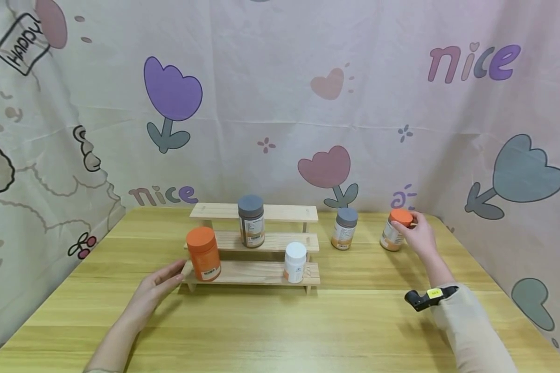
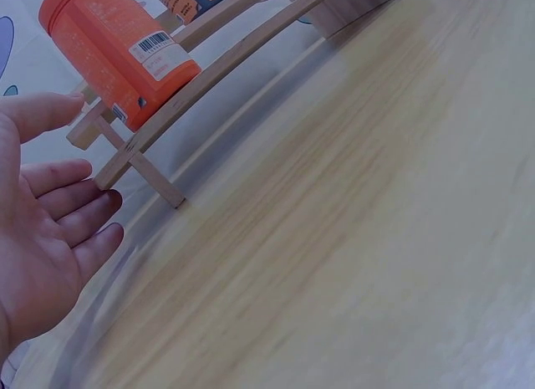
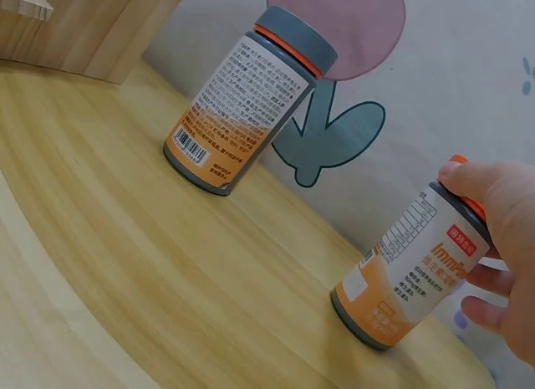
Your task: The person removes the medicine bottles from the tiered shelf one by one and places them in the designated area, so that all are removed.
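Right hand [image 1: 420, 237]: fingers [image 3: 481, 181] curled over the orange lid of the orange-capped bottle [image 1: 394, 230], gripping its top.
Orange-capped bottle: upright on the desk [image 1: 354, 321], at 3 o'clock from the stepped wooden rack [image 1: 254, 246], near the backdrop.
Left hand [image 1: 155, 292]: palm open, fingers [image 2: 71, 197] straight and relaxed, holding nothing; just beside the orange jar [image 1: 203, 253], at its 8 o'clock.
Orange jar: on the rack's lowest step, left end.
Grey-capped bottle [image 1: 344, 228]: on the desk between rack and orange-capped bottle.
Grey-lidded jar [image 1: 251, 220]: middle step.
White bottle [image 1: 295, 262]: lowest step, right.
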`<state>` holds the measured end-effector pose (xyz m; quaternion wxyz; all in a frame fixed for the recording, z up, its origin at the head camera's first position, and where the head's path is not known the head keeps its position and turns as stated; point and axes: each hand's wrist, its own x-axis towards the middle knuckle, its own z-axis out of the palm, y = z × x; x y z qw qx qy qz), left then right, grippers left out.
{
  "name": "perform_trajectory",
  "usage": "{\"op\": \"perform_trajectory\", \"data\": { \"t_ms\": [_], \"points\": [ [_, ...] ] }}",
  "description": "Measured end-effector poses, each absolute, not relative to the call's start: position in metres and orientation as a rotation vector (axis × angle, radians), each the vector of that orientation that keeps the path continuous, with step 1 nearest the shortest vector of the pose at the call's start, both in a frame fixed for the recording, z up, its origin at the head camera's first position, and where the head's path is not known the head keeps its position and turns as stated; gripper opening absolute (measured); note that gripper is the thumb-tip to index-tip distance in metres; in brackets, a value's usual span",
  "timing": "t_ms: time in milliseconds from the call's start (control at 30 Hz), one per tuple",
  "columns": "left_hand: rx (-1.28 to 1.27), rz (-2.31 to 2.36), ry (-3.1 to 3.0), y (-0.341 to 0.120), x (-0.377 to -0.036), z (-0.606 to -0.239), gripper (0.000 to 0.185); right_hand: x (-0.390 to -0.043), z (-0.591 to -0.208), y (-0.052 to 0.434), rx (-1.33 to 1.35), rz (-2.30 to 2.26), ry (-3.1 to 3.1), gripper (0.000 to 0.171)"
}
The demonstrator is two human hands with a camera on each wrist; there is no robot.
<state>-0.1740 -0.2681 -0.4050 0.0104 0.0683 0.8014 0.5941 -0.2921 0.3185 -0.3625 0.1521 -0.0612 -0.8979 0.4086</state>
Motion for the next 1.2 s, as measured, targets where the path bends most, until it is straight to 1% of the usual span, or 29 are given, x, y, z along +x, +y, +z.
{"op": "perform_trajectory", "data": {
  "t_ms": [200, 333, 633, 833, 1067, 1200],
  "points": [
    [0.211, 1.823, 2.518, -0.269, -0.174, -0.405, 0.056, -0.292, -0.363, 0.318, -0.206, 1.162, -2.560, 0.073],
    [0.214, 1.821, 2.522, -0.270, -0.174, -0.406, 0.056, -0.290, -0.361, 0.316, -0.183, 1.143, -2.538, 0.076],
    [0.247, 1.854, 2.497, -0.269, -0.174, -0.406, 0.056, -0.285, -0.339, 0.306, -0.118, 1.102, -2.442, 0.075],
    [0.213, 1.850, 2.498, -0.269, -0.175, -0.403, 0.056, -0.281, -0.313, 0.286, 0.015, 1.149, -2.445, 0.077],
    [0.200, 1.840, 2.505, -0.269, -0.174, -0.403, 0.056, -0.283, -0.290, 0.251, 0.221, 1.237, -2.429, 0.067],
    [0.200, 1.859, 2.495, -0.268, -0.173, -0.405, 0.056, -0.285, -0.281, 0.227, 0.307, 1.319, -2.442, 0.067]
  ]
}}
